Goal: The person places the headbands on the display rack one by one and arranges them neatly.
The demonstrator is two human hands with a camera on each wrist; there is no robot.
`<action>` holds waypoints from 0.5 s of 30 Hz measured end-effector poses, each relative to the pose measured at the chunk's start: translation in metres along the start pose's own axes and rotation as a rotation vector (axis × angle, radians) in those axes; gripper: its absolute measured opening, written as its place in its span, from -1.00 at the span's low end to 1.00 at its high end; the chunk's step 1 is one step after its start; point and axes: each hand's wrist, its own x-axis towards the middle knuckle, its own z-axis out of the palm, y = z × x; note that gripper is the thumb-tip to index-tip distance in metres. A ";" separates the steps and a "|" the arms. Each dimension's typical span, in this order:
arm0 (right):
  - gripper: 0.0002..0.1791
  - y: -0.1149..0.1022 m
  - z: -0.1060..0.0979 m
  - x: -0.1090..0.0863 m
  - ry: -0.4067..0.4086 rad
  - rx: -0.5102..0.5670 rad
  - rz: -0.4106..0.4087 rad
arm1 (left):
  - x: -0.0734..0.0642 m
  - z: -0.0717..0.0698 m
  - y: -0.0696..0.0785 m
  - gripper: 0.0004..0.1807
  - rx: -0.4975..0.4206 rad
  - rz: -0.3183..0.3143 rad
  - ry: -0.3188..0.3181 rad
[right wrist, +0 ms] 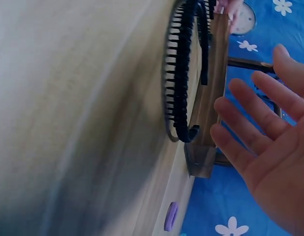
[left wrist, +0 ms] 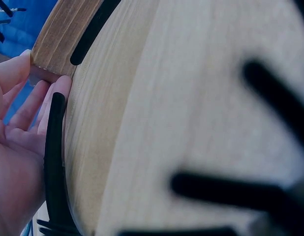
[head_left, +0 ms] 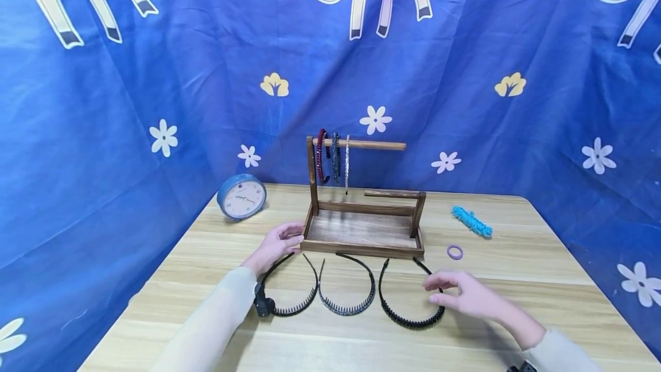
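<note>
Three headbands (head_left: 347,311) lie before the rack (head_left: 361,250) (three more (head_left: 335,161) hang on its upper bar (head_left: 379,145)), a clock (head_left: 241,198) left, a cord (head_left: 472,221) right.

Honestly, I can't make out any readable text. Closest thing is the blue clock (head_left: 241,197) on the table (head_left: 310,352), left of the wooden rack (head_left: 361,250): little marks ring its dial (head_left: 245,204), but they're way too small to read as numbers. The right wrist view shows only part of the clock, equally unreadable.
</note>
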 end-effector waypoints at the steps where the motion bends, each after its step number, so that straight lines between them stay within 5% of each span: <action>1: -0.72 0.000 0.001 -0.002 -0.013 -0.030 -0.020 | 0.000 0.000 0.000 -0.42 0.003 0.002 -0.002; 15: -0.62 0.001 0.015 -0.008 -0.138 -0.252 -0.140 | 0.000 0.000 -0.001 -0.43 -0.002 0.011 -0.011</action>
